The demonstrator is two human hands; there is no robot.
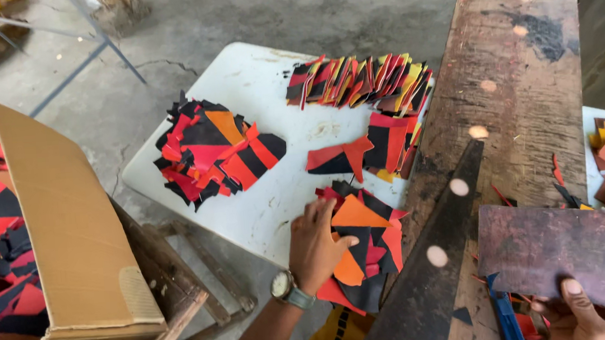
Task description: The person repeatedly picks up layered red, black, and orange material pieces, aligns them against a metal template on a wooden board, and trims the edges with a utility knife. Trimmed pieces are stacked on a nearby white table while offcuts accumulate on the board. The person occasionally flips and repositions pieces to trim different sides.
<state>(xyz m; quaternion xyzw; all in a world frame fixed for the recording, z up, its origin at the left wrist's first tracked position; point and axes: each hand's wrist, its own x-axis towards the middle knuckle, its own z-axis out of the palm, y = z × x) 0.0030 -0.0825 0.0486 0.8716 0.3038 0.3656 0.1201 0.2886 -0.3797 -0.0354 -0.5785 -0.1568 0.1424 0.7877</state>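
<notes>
A loose pile of orange, red and black cut pieces [366,248] lies at the white table's [253,87] near edge.

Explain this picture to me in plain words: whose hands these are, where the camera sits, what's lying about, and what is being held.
There is one picture, taken by a camera on a person's head, looking down at their own bare hands. The left hand, with a wristwatch, rests flat on a small pile of cut pieces in red, orange and black at the near edge of a white table. More such piles lie on that table: a loose heap and a neat fanned row. The right hand grips the lower edge of a dark, worn board above a stained wooden bench. At left, a cardboard box holds more scraps.
</notes>
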